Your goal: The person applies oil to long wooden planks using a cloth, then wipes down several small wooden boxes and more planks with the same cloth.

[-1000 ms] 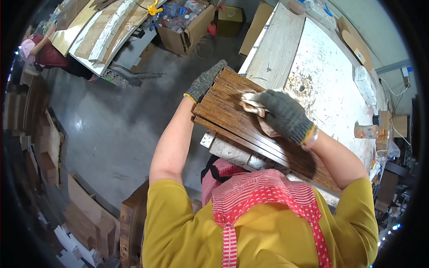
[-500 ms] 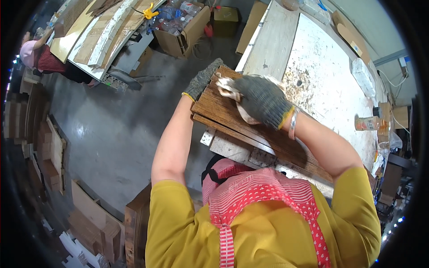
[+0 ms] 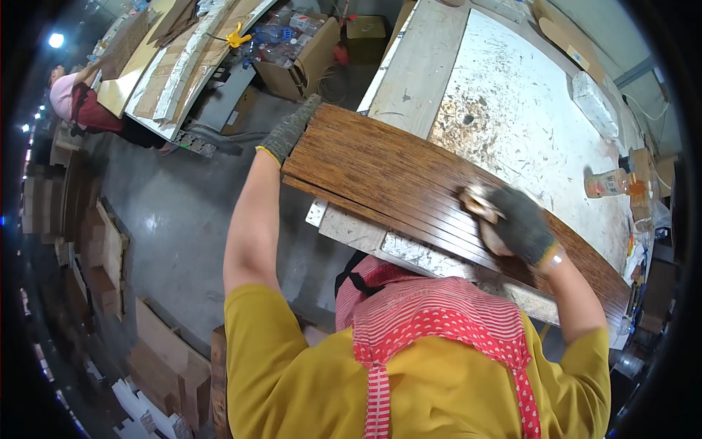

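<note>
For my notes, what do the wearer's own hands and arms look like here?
The left hand and right hand wear dark grey knitted fabric gloves with yellow cuff edges. A shiny, pale band shows at the right wrist. Forearms are bare below short mustard-yellow fabric sleeves.

Long, narrow, dark-brown wood-grain boards (image 3: 373, 162) lay flat side by side, slanting across the near part of a scuffed white worktable (image 3: 526, 95), their surface glossy near the middle. A crumpled, brown-stained whitish cloth (image 3: 477, 204) was bunched against them, right of centre.

Cardboard box (image 3: 279, 80) of plastic bottles (image 3: 276, 34)
</note>
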Action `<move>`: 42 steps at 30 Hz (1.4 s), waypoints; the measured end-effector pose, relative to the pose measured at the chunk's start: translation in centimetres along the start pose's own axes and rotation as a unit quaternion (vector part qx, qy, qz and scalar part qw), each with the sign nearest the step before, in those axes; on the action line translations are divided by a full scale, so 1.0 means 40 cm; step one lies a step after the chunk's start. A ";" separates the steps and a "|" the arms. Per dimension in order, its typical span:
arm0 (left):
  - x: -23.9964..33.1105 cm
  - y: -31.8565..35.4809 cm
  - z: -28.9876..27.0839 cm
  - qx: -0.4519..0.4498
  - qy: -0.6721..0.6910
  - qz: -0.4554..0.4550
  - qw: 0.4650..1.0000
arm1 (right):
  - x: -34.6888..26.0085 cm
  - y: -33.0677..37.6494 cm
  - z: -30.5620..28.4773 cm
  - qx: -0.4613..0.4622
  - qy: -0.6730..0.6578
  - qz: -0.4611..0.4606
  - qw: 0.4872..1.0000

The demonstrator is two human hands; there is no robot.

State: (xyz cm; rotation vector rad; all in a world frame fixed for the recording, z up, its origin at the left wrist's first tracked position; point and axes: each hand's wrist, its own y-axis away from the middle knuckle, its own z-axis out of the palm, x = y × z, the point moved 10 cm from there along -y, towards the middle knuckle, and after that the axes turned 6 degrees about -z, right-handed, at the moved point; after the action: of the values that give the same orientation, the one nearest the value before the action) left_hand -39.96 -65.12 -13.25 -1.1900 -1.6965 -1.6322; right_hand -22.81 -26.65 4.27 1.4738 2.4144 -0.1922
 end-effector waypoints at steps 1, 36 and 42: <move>0.009 0.001 0.029 -0.037 0.057 -0.015 0.998 | 0.067 0.089 -0.016 -0.006 -0.010 0.017 1.000; 0.302 0.279 0.612 0.144 -0.443 0.421 0.778 | -0.318 -0.816 0.138 -0.203 -0.223 -0.130 0.945; 0.292 0.261 0.661 0.113 -0.444 0.374 0.806 | -0.409 -0.764 0.203 -0.185 -0.177 -0.201 0.946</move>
State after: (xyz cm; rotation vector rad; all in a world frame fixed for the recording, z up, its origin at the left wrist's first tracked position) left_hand -31.31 -37.81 -2.14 -2.3044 -1.4469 -0.3517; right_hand -41.38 -56.79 0.59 0.7076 2.2643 -0.0751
